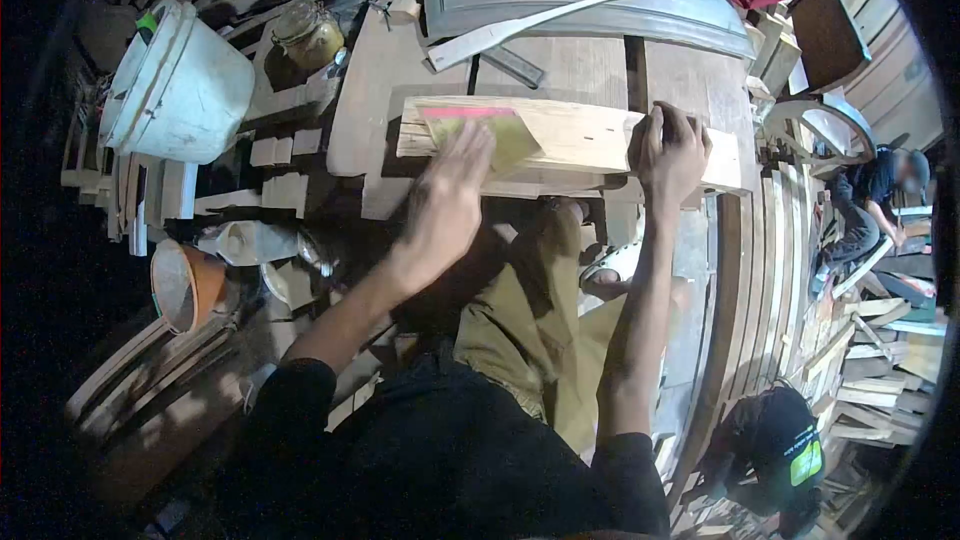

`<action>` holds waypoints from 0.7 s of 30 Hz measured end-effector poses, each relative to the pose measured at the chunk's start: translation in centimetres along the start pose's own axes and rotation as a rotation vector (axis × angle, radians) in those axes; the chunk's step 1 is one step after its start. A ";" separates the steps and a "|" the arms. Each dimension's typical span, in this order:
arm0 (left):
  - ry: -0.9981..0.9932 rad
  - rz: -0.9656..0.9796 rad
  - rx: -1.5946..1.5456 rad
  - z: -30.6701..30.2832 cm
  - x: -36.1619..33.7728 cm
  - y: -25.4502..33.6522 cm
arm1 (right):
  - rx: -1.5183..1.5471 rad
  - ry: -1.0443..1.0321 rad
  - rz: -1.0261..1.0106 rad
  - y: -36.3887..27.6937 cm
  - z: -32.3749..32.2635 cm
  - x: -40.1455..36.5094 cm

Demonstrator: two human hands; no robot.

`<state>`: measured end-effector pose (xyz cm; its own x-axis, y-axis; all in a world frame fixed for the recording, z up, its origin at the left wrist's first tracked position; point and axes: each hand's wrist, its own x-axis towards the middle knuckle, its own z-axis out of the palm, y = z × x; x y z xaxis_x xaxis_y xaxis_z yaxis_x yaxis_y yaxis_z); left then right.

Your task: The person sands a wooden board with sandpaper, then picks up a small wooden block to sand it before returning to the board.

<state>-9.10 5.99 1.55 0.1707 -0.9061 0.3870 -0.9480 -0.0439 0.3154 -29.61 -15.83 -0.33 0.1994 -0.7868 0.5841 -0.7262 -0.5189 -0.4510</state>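
Wood is pale and rough on the thick rectangular plank point(585, 135), which lies across the dark workbench point(590, 65) in front of us. Our left hand point(450, 190) is open and flat, a little blurred, with its fingers on a yellowish sheet of paper point(515, 135) with a pink edge on top of the plank. Our right hand point(668, 150) is closed around the plank's right end. Behind lie a long curved strip point(540, 20), a white plastic bucket point(180, 90) and a glass jar point(308, 32).
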 end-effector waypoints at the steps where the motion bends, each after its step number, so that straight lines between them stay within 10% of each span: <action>1: 0.034 -0.046 0.016 0.4 0.8 -1.8 | -0.010 0.034 -0.008 0.3 0.2 0.0; 21: -0.052 0.087 -0.034 0.1 0.5 -1.0 | -0.036 0.045 0.020 0.6 0.5 0.1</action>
<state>-8.07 5.53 1.33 0.0734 -0.9265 0.3690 -0.9487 0.0493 0.3124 -29.72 -16.37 -0.91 0.1556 -0.7808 0.6051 -0.7533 -0.4900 -0.4386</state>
